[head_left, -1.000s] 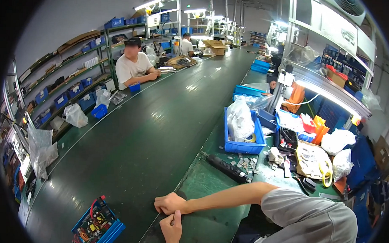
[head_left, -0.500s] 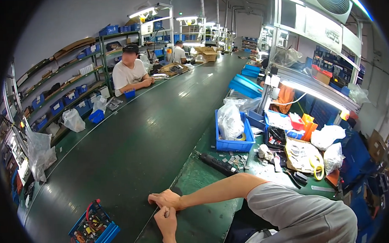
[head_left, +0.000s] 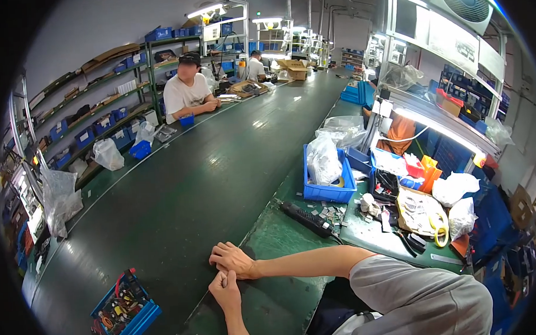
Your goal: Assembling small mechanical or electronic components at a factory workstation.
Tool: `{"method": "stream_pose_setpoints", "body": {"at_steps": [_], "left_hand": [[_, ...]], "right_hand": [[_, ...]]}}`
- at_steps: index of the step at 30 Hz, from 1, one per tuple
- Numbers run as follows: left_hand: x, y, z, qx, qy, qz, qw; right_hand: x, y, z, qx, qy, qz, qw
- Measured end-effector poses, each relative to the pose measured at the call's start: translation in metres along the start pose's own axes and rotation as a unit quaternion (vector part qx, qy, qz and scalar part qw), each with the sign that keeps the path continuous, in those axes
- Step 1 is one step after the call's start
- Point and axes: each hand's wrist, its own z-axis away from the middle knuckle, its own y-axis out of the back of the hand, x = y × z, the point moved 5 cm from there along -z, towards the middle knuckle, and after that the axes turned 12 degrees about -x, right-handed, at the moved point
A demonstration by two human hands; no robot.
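Observation:
My right hand (head_left: 234, 261) lies low over the seam between the dark belt (head_left: 180, 188) and the green bench top (head_left: 265, 259). Its bent fingers are spread a little, with nothing visible in them. Just nearer, my left hand (head_left: 226, 290) is closed, thumb against curled fingers, and touches the underside of the right hand. Whatever it may grip is hidden. To the left on the belt stands a blue bin (head_left: 128, 311) of small coloured parts, with a red-handled item along its rim. A black cylindrical tool (head_left: 305, 218) with a cord lies beyond my right forearm.
On the bench are a blue crate (head_left: 331, 192) with a plastic bag, scattered small pieces (head_left: 331, 213), a yellow tape roll (head_left: 440, 229) and pliers (head_left: 405, 244). A person (head_left: 188, 93) leans at the belt's far side. Loaded shelves (head_left: 95, 111) line the left wall.
The view has shifted slightly. My right hand's fingers have spread and lifted a little, while the left stays against it. Farther up the belt's right side, a blue bin has moved away and turned.

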Motion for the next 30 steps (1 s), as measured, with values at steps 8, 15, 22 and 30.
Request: {"method": "stream_pose_setpoints", "body": {"at_steps": [8,15,22,30], "left_hand": [[0.005,0.0,0.0,0.004,0.004,-0.033,0.999],[0.006,-0.007,0.004,-0.015,-0.02,-0.108,0.994],[0.015,-0.011,0.004,-0.012,0.006,-0.111,0.994],[0.014,-0.009,0.005,-0.022,0.025,-0.12,0.992]], "right_hand": [[-0.001,0.0,-0.004,0.002,0.028,-0.025,0.999],[0.003,0.004,0.002,0.027,0.005,-0.003,1.0],[0.003,0.001,0.003,0.053,-0.003,-0.017,0.998],[0.009,-0.004,0.005,0.076,-0.034,-0.004,0.997]]}}
